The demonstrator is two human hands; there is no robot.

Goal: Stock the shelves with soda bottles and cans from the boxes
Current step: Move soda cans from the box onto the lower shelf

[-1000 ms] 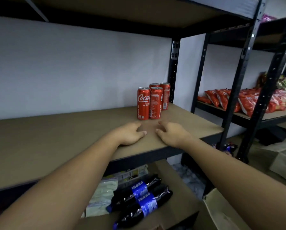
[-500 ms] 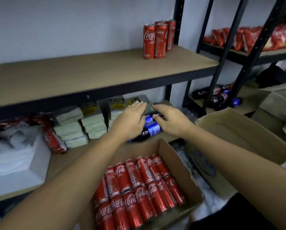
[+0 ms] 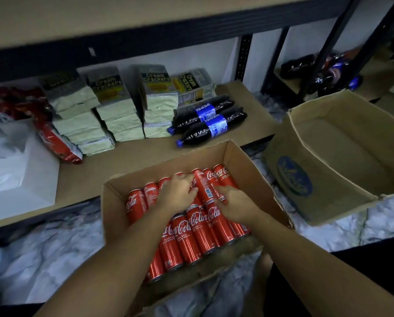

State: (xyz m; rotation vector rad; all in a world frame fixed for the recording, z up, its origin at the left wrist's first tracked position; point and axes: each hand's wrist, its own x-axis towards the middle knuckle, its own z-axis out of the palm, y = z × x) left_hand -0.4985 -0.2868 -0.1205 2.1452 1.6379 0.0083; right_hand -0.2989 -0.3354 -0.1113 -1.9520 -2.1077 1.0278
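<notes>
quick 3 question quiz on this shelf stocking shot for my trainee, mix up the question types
1. True or false: the two Pepsi bottles stand upright on the lower shelf.
2. Where are the left hand and the right hand?
A. on the Coca-Cola cans in the open box
B. clasped together in the air
C. hanging at the person's sides
3. Fill in: the stacked packs left of the bottles read "Cream ____".

Key: 1 false, they lie on their sides; 2 A; 3 Crackers.
</notes>
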